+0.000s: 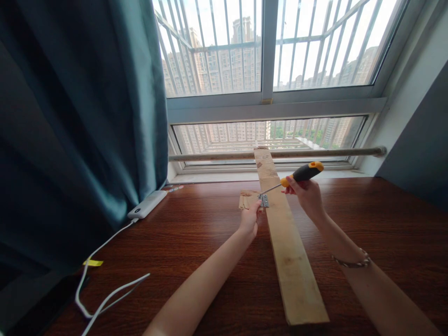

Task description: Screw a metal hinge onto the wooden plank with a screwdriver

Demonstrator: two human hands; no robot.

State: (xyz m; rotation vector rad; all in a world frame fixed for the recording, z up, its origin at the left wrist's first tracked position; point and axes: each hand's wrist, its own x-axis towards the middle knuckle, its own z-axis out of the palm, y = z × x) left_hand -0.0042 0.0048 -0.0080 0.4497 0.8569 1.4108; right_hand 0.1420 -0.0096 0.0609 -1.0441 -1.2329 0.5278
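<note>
Currently the right grip [306, 198] is wrapped round the front of a screwdriver [304, 173] with a rounded black-and-yellow handle, its thin metal shank slanting to a grey metal hinge [265, 201]. The left grip [249, 219] touches the hinge, how tightly I cannot tell. The hinge lies where a rough-edged wood block [247, 199] meets a long, knotty plank [290, 252] on the grained desk [210, 275].
</note>
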